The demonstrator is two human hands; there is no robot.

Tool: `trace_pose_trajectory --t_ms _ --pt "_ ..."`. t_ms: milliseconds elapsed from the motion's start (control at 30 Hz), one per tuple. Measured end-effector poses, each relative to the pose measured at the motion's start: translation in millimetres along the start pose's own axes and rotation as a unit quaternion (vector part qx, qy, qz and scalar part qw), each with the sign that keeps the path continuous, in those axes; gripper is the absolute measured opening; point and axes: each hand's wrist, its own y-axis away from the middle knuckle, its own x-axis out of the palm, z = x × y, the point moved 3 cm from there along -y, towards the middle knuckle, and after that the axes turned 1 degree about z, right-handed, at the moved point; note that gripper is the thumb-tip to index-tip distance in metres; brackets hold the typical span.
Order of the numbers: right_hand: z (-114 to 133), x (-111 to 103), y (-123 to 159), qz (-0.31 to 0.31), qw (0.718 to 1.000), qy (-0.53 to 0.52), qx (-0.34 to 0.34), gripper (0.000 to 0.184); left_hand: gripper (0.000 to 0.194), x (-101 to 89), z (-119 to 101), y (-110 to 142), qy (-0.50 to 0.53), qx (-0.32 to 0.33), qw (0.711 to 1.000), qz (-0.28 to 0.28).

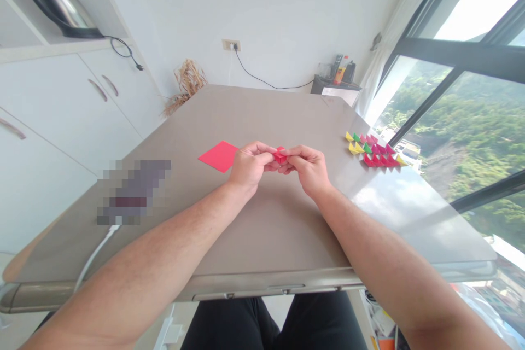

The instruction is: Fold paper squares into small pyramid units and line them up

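Observation:
A small folded piece of red paper (280, 155) is pinched between my two hands, above the middle of the table. My left hand (252, 163) grips its left side with thumb and fingers. On its right side, my right hand (307, 165) pinches it the same way. Part of the paper is hidden behind the fingertips. Just left of my left hand lies a flat sheet of red paper (219, 156), its right corner covered by that hand. Rows of small folded paper boats (373, 149) in yellow, green, pink and red stand at the table's right side.
The grey-brown table (270, 115) reaches toward a white wall. A blurred-out dark device (133, 192) with a white cable (96, 251) lies at the left. Windows border the right side; a kettle (61, 5) stands on the left shelf.

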Motion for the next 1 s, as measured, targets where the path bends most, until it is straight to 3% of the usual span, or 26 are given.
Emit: trace_pose_trajectory --t_ms 333,433,567,733,1000 --pt "2.3 -4.0 1.5 0.024 1.000 0.004 -0.002 0.015 0.010 -3.2 6.3 -3.3 0.002 -0.022 0.999 0.044" --pt "4.2 -3.8 3.3 0.030 0.999 0.026 -0.015 0.016 0.020 -3.8 4.5 -3.4 -0.031 0.009 0.999 0.038" --pt "4.9 -4.0 3.2 0.011 1.000 0.023 -0.003 0.035 0.027 -6.0 3.6 -4.7 -0.065 0.063 0.996 0.017" --pt "1.7 -4.7 0.2 0.002 0.998 0.066 0.016 0.018 0.032 -6.9 6.1 -5.3 -0.114 0.115 0.986 0.038" --pt "-1.5 -4.8 -0.5 0.010 0.998 0.064 -0.002 0.019 0.023 -6.9 5.0 -4.3 -0.136 0.131 0.981 0.037"
